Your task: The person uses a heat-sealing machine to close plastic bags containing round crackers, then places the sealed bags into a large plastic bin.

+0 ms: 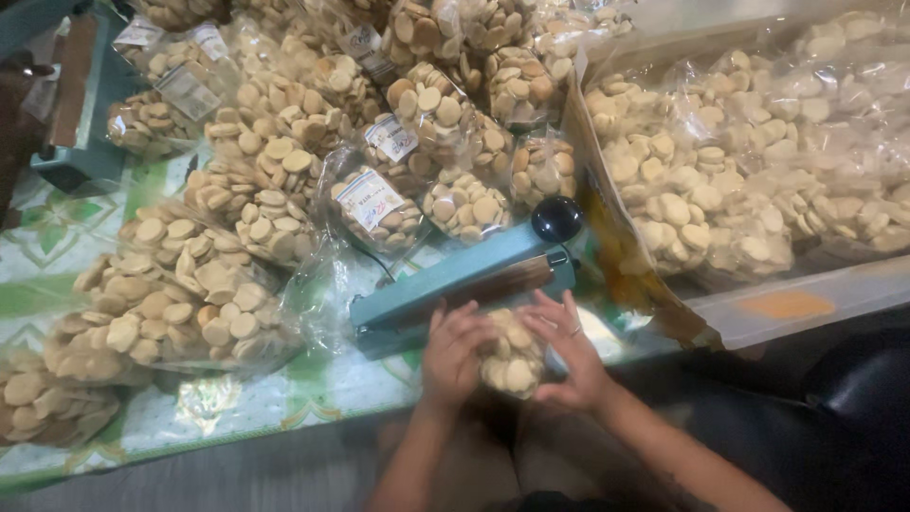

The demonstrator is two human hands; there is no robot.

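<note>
hands (512,356) cupped round cookie bag (512,358) | fingers at sealer (474,280)

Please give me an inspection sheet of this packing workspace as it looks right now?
Surface: table with green patterned cloth.
Job's things: small clear bag of round biscuits, beside the teal heat sealer with black knob.
Clutter: filled biscuit bags piled behind; large bulk bag in a plastic bin.
Grippers: left hand and right hand cup the small bag.
Cables: a thin dark cord by the sealer.
Surroundings: second teal device, far left.
</note>
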